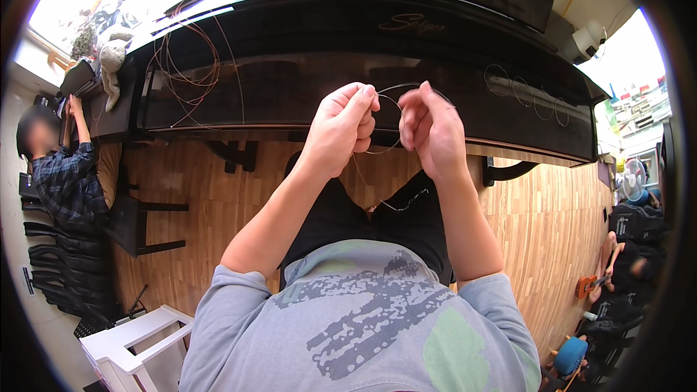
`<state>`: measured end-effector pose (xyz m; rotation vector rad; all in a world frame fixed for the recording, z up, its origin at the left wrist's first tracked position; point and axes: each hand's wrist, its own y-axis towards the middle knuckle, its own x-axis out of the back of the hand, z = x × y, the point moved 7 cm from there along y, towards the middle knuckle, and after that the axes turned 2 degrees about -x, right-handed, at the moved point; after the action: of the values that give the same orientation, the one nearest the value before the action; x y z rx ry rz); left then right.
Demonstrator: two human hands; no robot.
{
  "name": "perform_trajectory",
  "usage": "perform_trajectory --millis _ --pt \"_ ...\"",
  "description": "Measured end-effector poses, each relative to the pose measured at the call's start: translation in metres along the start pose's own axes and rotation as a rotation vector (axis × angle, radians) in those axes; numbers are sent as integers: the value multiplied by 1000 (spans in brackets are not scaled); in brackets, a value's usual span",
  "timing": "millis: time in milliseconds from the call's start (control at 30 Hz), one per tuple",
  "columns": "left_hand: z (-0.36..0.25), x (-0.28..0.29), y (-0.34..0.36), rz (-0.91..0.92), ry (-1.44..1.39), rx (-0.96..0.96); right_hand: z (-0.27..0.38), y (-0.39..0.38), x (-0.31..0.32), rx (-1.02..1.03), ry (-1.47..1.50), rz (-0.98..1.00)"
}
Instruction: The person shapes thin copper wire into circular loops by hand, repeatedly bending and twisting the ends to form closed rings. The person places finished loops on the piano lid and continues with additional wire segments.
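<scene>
Above my lap, my left hand (341,127) is closed in a pinch on a thin metal string (398,139), bent into a loop between my hands. My right hand (437,131) has its fingers curled round the string beside the loop; these fingers are partly smeared by motion. The string's upper stretch arcs past the right fingertips. A lower length hangs over my dark trousers. Behind my hands stands a glossy black piano (312,76). A copper-coloured coil of string (218,65) lies on its left part, and paler looped string (514,81) on its right part.
A person in a plaid shirt (65,181) sits at far left by a black bench (138,221). At lower left stands a white stand (138,341); stacked black chairs are behind it. At right, another person holds a small orange guitar-like instrument (585,287) near a blue round object (570,355).
</scene>
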<state>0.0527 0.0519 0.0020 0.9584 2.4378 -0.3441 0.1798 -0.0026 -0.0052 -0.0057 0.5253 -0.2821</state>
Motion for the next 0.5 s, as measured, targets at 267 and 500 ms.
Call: perform_trajectory --millis 267,500 --pt "-9 8 3 -63 86 -88 47 -62 -42 409 -1322 -204" --pt "0 1 1 -62 125 -103 36 -36 -55 1085 -1529 -330"
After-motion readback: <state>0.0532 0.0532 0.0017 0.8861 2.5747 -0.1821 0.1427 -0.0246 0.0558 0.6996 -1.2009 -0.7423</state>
